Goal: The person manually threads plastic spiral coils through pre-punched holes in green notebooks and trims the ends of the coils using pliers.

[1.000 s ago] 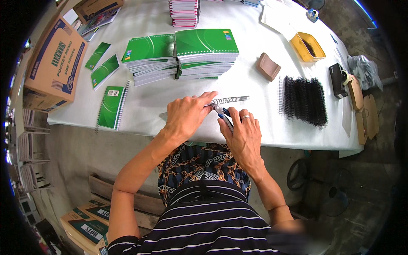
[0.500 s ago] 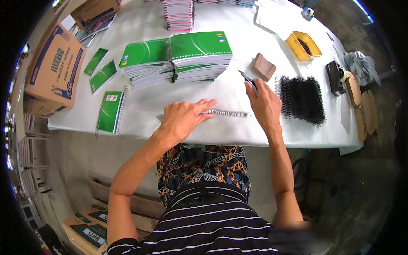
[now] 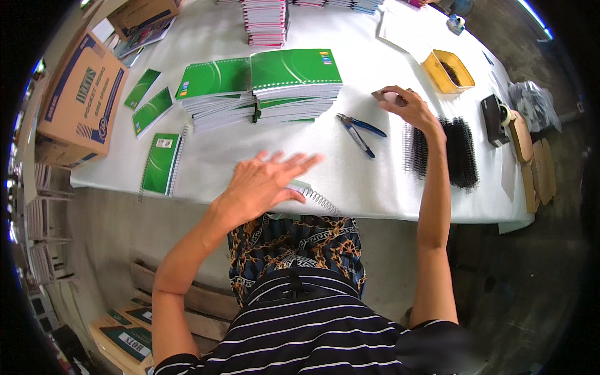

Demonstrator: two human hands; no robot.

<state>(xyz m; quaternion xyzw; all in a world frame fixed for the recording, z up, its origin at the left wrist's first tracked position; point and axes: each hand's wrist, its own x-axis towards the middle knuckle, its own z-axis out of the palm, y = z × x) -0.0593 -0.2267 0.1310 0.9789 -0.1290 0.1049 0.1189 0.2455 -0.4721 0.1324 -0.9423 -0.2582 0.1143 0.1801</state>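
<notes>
A brown cardboard box (image 3: 81, 100) with blue printing on its side sits at the left end of a white table (image 3: 206, 165). Beside it lie green-covered notebooks: loose covers (image 3: 150, 103), one spiral-bound notebook (image 3: 161, 164) near the front edge, and two tall green stacks (image 3: 262, 87) at the centre. A pink-edged stack (image 3: 265, 22) stands farther back, and a yellow tray (image 3: 447, 70) sits to the right.

The left hand (image 3: 265, 181) lies flat with fingers spread wide, pressing on a notebook with a wire spiral (image 3: 319, 199) at the front edge of the table. The right hand (image 3: 409, 107) reaches across the table, its fingers pinched on a small brown block (image 3: 382, 95), just beside a pile of black binding coils (image 3: 447, 153). Blue-handled pliers (image 3: 357, 130) lie between the hands, untouched.
</notes>
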